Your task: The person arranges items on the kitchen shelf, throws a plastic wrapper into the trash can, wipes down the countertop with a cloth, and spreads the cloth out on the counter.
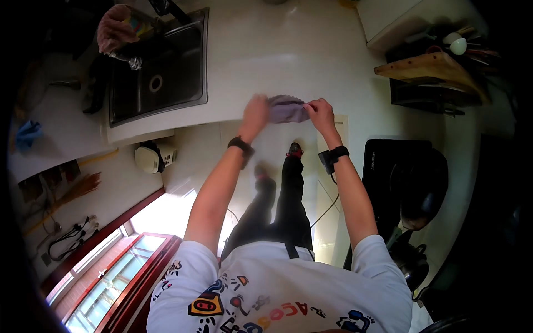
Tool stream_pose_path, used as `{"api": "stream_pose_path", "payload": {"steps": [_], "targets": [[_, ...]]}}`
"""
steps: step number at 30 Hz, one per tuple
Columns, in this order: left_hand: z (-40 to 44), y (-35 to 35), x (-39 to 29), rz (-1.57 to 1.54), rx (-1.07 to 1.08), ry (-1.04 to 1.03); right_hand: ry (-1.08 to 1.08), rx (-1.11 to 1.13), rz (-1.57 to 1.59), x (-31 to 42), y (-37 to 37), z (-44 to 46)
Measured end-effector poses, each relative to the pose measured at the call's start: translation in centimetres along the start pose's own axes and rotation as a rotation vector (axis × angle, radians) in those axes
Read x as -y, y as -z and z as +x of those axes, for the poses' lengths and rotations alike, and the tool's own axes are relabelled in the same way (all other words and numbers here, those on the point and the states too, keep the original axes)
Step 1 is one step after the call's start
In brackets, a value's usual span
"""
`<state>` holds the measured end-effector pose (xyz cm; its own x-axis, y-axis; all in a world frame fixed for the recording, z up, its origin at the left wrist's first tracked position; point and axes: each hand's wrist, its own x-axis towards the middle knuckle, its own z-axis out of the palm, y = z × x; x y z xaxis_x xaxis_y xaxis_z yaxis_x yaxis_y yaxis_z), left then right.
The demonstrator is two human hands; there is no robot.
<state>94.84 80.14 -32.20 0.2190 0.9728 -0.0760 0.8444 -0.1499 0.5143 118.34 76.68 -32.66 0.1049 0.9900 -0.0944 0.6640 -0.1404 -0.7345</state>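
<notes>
A purple-grey cloth (287, 109) is stretched between my two hands, in front of the pale countertop's (277, 61) near edge. My left hand (256, 115) is closed on the cloth's left end, somewhat smeared by motion. At the other end, my right hand (320, 115) pinches the cloth between thumb and fingers. A dark band sits on each of my wrists.
Left of my hands is a dark sink (158, 77), with a pink cloth (116, 29) near its far left corner. A wooden board (433, 75) and utensils stand at the right. Nearer on that side are a black cooktop (383, 158) and a dark pan (425, 188).
</notes>
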Motion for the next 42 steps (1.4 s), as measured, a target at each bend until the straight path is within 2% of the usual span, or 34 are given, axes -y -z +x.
{"api": "stream_pose_path", "payload": {"steps": [4, 7, 10, 13, 16, 20, 22, 25, 27, 29, 32, 36, 42], "targets": [[-1.4, 4.0, -2.9, -0.198, -0.238, -0.14, 0.1, -0.187, 0.089, 1.1, 1.7, -1.6], [-4.3, 7.5, -5.4, -0.239, -0.1, -0.105, 0.122, -0.36, 0.068, 3.5, 4.0, -3.1], [-6.7, 8.8, -7.5, -0.479, -0.045, 0.039, 0.297, -0.57, -0.016, 5.6, 5.0, -4.0], [-7.8, 10.6, -10.0, -0.625, -0.2, -0.003, 0.084, -0.525, 0.243, 9.1, 7.0, -5.3], [-8.0, 12.0, -11.7, -0.595, -0.383, -0.134, 0.178, -0.641, 0.301, 12.2, 9.2, -5.6], [-6.7, 12.1, -12.3, -0.585, -0.557, -0.207, 0.19, -0.676, 0.324, 13.4, 10.4, -4.7], [-4.9, 11.8, -12.0, -0.458, -0.584, -0.211, 0.16, -0.664, 0.333, 12.1, 9.3, -2.9], [-0.9, 9.5, -10.0, -0.414, -0.441, -0.101, 0.134, -0.605, 0.243, 9.5, 6.6, 1.3], [1.9, 6.9, -7.9, -0.339, -0.365, -0.106, 0.144, -0.385, 0.196, 6.2, 3.3, 3.9], [3.7, 4.0, -5.0, -0.234, -0.316, -0.187, 0.201, -0.298, -0.001, 3.5, 0.5, 5.1], [4.2, 2.2, -2.4, -0.089, -0.153, -0.067, 0.174, -0.141, -0.123, 0.2, -1.0, 5.4], [3.2, 1.1, -1.0, -0.051, 0.101, -0.176, 0.166, -0.022, -0.172, -2.2, -0.8, 3.5], [3.5, -1.0, 1.9, 0.278, 0.143, -0.324, 0.238, 0.087, -0.514, -5.0, 0.1, 4.9]]}}
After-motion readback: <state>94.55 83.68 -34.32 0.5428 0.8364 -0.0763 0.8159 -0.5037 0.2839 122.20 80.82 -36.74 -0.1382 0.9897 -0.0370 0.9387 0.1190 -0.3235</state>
